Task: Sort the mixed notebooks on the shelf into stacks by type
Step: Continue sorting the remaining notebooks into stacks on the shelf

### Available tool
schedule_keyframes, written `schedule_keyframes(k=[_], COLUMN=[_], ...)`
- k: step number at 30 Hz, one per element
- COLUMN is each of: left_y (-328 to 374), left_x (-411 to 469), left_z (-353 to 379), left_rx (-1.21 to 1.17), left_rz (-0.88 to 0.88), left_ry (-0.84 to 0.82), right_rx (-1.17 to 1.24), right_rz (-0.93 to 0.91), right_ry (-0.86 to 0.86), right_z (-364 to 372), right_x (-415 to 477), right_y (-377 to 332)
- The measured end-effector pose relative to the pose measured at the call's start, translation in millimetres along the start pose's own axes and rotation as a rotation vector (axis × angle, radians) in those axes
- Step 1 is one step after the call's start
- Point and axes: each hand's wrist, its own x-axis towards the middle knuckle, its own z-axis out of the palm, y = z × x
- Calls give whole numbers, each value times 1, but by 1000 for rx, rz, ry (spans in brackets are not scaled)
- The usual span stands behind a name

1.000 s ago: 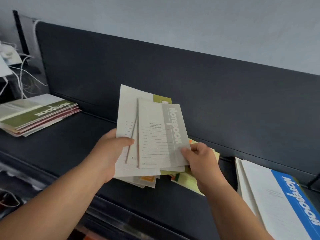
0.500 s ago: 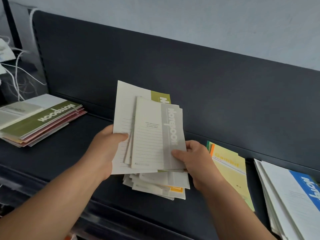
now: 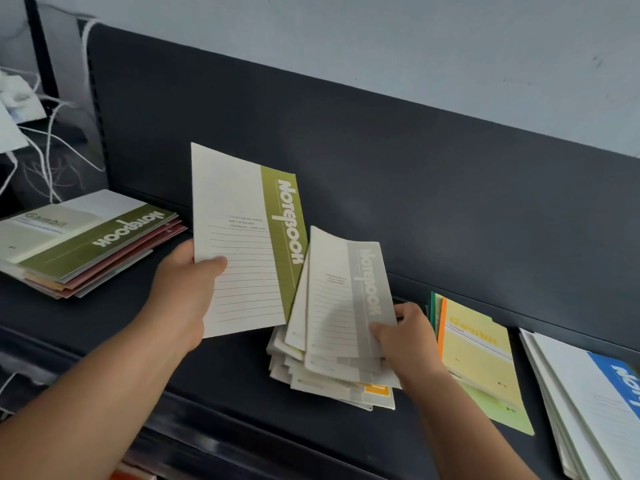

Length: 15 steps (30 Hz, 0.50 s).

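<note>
Your left hand (image 3: 183, 292) pinches the large green notebook (image 3: 242, 244) by its lower left edge, held up above the shelf (image 3: 225, 375). The fingers of your right hand (image 3: 408, 337) grip a few small grey notebooks (image 3: 343, 299) over the mixed pile (image 3: 329, 379). Carry the green one to the green-topped stack (image 3: 86, 244) at far left. Lay it flat and square its edges.

Two bare forearms reach in from the lower left and lower right of the frame, uncovered to its edge, ending in the bare left hand (image 3: 183, 292) and right hand (image 3: 410, 344).
</note>
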Motion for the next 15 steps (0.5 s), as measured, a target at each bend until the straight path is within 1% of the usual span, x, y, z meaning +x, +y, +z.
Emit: schedule_keyframes(k=[6,10,15], left_y=[11,13,8], left_x=[5,2,-7], left_z=[-20,-19,-6], left_rx=[-83,-102,-74], left_rz=[45,15,-27], left_ry=[68,26,-49], right_rx=[-128,-151,-119], right_rz=[6,11,-110], right_ry=[30,8,-39], right_z=[4,5,3], right_x=[5,0,-9], right_y=[3,0,-4])
